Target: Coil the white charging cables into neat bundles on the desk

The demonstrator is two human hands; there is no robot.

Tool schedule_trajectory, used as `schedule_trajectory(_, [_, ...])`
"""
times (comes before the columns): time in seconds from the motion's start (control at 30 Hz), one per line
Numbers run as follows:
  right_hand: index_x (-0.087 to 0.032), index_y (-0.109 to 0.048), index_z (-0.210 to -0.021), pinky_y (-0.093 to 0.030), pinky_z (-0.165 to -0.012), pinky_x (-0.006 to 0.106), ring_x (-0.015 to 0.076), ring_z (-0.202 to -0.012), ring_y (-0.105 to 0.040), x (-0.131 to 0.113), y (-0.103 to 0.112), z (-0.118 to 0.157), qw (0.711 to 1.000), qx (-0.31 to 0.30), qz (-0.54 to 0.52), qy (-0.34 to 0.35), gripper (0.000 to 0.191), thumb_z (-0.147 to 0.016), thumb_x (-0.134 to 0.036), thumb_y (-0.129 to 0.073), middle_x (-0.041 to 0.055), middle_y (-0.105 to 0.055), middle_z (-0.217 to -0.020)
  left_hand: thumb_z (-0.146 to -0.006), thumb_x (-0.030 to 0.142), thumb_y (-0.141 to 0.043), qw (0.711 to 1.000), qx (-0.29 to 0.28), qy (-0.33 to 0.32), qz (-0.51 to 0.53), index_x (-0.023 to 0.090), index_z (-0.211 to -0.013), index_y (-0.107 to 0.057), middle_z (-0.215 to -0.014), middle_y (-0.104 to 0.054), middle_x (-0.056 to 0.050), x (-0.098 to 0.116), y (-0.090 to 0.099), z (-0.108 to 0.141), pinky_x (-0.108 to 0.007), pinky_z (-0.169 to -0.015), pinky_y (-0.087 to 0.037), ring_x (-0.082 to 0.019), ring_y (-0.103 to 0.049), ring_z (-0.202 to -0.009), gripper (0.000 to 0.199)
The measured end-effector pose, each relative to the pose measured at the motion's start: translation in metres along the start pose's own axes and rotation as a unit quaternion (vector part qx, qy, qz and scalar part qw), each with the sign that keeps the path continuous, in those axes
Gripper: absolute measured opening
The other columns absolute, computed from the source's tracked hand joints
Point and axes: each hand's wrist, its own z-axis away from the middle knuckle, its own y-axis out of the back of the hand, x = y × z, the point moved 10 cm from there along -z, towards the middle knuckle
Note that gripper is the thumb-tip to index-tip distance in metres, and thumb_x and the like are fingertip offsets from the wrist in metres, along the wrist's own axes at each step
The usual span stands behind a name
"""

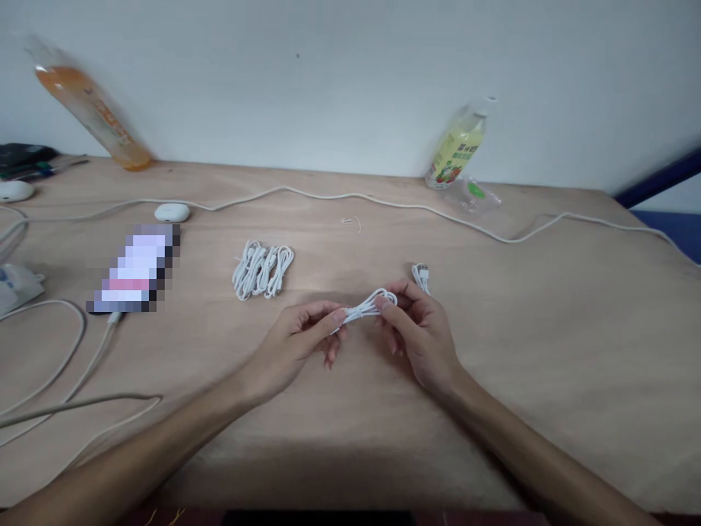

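Note:
Between my two hands, a little above the table, is a white charging cable folded into a narrow bundle, cinched around its middle. My left hand pinches its left end between thumb and fingers. The looped right end is in the grip of my right hand. Just behind my right hand lies another white cable with a USB plug, partly hidden by the fingers. Several more bundled white cables lie side by side beyond my left hand.
A phone with a blurred screen is plugged in at left, near a white earbud case. A long white cord crosses the back of the wooden table. An orange bottle and a yellow-green bottle stand by the wall.

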Motion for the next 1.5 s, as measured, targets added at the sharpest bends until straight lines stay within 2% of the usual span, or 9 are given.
schedule_trajectory(0.1, [-0.021, -0.071, -0.102, -0.033, -0.035, 0.019, 0.0065, -0.041, -0.043, -0.002, -0.003, 0.000, 1.000, -0.020, 0.008, 0.006, 0.033, -0.088, -0.049, -0.080, -0.0064, -0.060, -0.067, -0.098, 0.044, -0.072, 1.000, 0.015, -0.008, -0.019, 0.015, -0.092, -0.075, -0.079, -0.064, 0.001, 0.006, 0.001, 0.001, -0.023, -0.054, -0.048, -0.009, -0.055, -0.056, 0.029])
schedule_trajectory(0.3, [-0.018, -0.074, -0.093, -0.033, -0.037, 0.019, 0.0057, -0.042, -0.042, -0.001, -0.003, 0.002, 0.999, -0.033, 0.006, 0.010, 0.026, -0.091, -0.045, -0.076, -0.0051, -0.059, -0.066, -0.094, 0.035, -0.077, 0.994, 0.086, -0.063, -0.017, 0.017, -0.111, -0.077, -0.079, -0.072, 0.001, 0.018, 0.012, 0.004, -0.026, -0.066, -0.057, -0.013, -0.065, -0.065, 0.025])
schedule_trajectory(0.47, [-0.020, -0.072, -0.094, -0.033, -0.038, 0.020, 0.0072, -0.043, -0.043, 0.001, -0.003, 0.002, 0.999, -0.036, 0.017, 0.003, 0.025, -0.090, -0.044, -0.076, -0.0044, -0.061, -0.069, -0.097, 0.031, -0.076, 0.991, 0.099, -0.085, -0.042, 0.016, -0.115, -0.076, -0.079, -0.076, -0.001, 0.024, 0.016, 0.005, -0.027, -0.077, -0.060, -0.015, -0.070, -0.076, 0.024])
schedule_trajectory(0.63, [-0.022, -0.071, -0.103, -0.042, -0.048, 0.023, 0.0115, -0.058, -0.054, -0.014, -0.011, 0.008, 0.987, -0.067, 0.117, 0.093, 0.013, -0.095, -0.032, -0.071, -0.0007, -0.067, -0.082, -0.098, 0.031, -0.075, 0.984, 0.120, -0.119, -0.064, 0.016, -0.116, -0.078, -0.091, -0.082, -0.004, 0.031, 0.019, 0.008, -0.028, -0.085, -0.060, -0.017, -0.074, -0.086, 0.023])
schedule_trajectory(0.73, [-0.023, -0.073, -0.114, -0.047, -0.057, 0.026, 0.0143, -0.068, -0.060, -0.027, -0.018, 0.016, 0.957, -0.073, 0.217, 0.180, 0.020, -0.095, -0.024, -0.071, 0.0023, -0.071, -0.094, -0.097, 0.029, -0.076, 0.983, 0.114, -0.128, -0.066, 0.016, -0.115, -0.078, -0.095, -0.082, -0.005, 0.032, 0.016, 0.010, -0.029, -0.087, -0.061, -0.018, -0.075, -0.088, 0.022])
schedule_trajectory(0.83, [-0.025, -0.074, -0.115, -0.048, -0.059, 0.028, 0.0154, -0.068, -0.061, -0.032, -0.019, 0.020, 0.936, -0.061, 0.266, 0.223, 0.017, -0.099, -0.022, -0.069, 0.0026, -0.073, -0.094, -0.097, 0.031, -0.077, 0.985, 0.102, -0.122, -0.067, 0.015, -0.113, -0.078, -0.095, -0.083, -0.007, 0.030, 0.013, 0.009, -0.031, -0.087, -0.062, -0.019, -0.076, -0.089, 0.023])
schedule_trajectory(1.07, [-0.024, -0.078, -0.107, -0.049, -0.057, 0.029, 0.0155, -0.062, -0.061, -0.040, -0.017, 0.021, 0.916, -0.052, 0.306, 0.254, 0.010, -0.103, -0.026, -0.069, 0.0017, -0.075, -0.085, -0.098, 0.034, -0.076, 0.990, 0.088, -0.097, -0.061, 0.014, -0.114, -0.078, -0.095, -0.084, -0.008, 0.024, 0.012, 0.007, -0.033, -0.086, -0.063, -0.021, -0.078, -0.088, 0.026])
schedule_trajectory(1.23, [-0.022, -0.077, -0.102, -0.045, -0.054, 0.027, 0.0130, -0.056, -0.056, -0.041, -0.015, 0.023, 0.916, -0.037, 0.302, 0.261, 0.008, -0.103, -0.028, -0.071, 0.0002, -0.073, -0.079, -0.098, 0.034, -0.076, 0.990, 0.084, -0.096, -0.060, 0.013, -0.114, -0.078, -0.096, -0.084, -0.008, 0.024, 0.010, 0.006, -0.032, -0.085, -0.064, -0.020, -0.079, -0.087, 0.026])
schedule_trajectory(1.5, [-0.023, -0.077, -0.104, -0.047, -0.055, 0.027, 0.0148, -0.059, -0.060, -0.039, -0.016, 0.023, 0.916, -0.041, 0.318, 0.243, 0.011, -0.102, -0.030, -0.069, 0.0015, -0.075, -0.080, -0.098, 0.033, -0.076, 0.990, 0.076, -0.097, -0.061, 0.013, -0.115, -0.078, -0.095, -0.084, -0.008, 0.024, 0.010, 0.006, -0.032, -0.084, -0.064, -0.020, -0.079, -0.087, 0.026])
